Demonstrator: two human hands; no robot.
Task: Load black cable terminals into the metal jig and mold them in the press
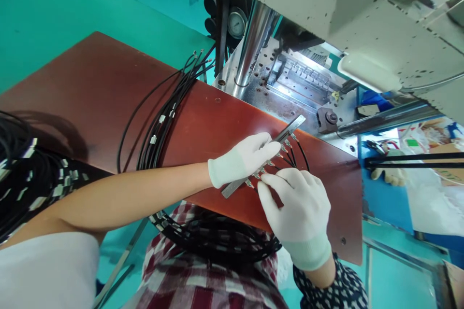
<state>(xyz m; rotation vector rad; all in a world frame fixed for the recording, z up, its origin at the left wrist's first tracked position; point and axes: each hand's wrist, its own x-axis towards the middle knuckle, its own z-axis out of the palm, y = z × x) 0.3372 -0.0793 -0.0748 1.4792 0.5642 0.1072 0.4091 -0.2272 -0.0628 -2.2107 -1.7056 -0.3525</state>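
A long metal bar [296,124] lies slantwise over the brown board, with a row of small metal connectors [282,147] along its right side. Black cables run from the connectors. My left hand [250,155], in a white glove, is closed on the bar near its middle, thumb laid across it. Just to the right, my right hand [299,203], also gloved, has its thumb and index finger pinched at a connector by the lower end of the bar. The fingertips partly hide that connector.
The brown board [94,87] carries a bundle of black cables [155,135]. Behind its edge stands a press with a metal mould [299,82], steel columns [250,43] and a gauge [237,22]. More coiled cables [21,188] lie left, others on the lap. Gloves [391,171] lie right.
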